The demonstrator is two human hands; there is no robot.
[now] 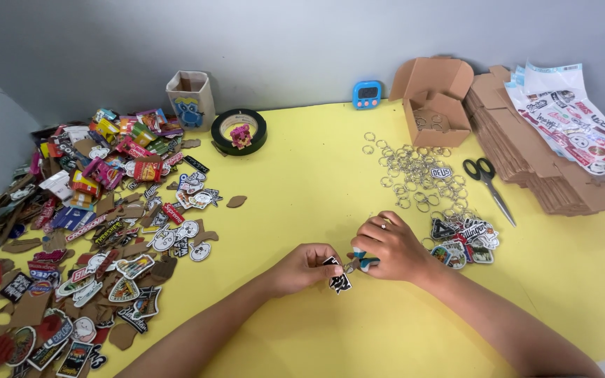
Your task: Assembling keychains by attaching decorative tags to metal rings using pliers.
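Observation:
My left hand pinches a small black-and-white cut-out charm low over the yellow tabletop. My right hand meets it from the right, closed on a small blue-handled tool whose tip touches the charm's top, where a small metal ring seems to sit. A ring shows on one right-hand finger. Both hands are close together near the table's front middle.
Loose metal split rings lie behind my right hand, with finished charms to its right. Scissors, flat brown cardboard, sticker sheets, an open box, a blue timer, tape roll and a cup stand at the back. A big pile of cut-outs fills the left.

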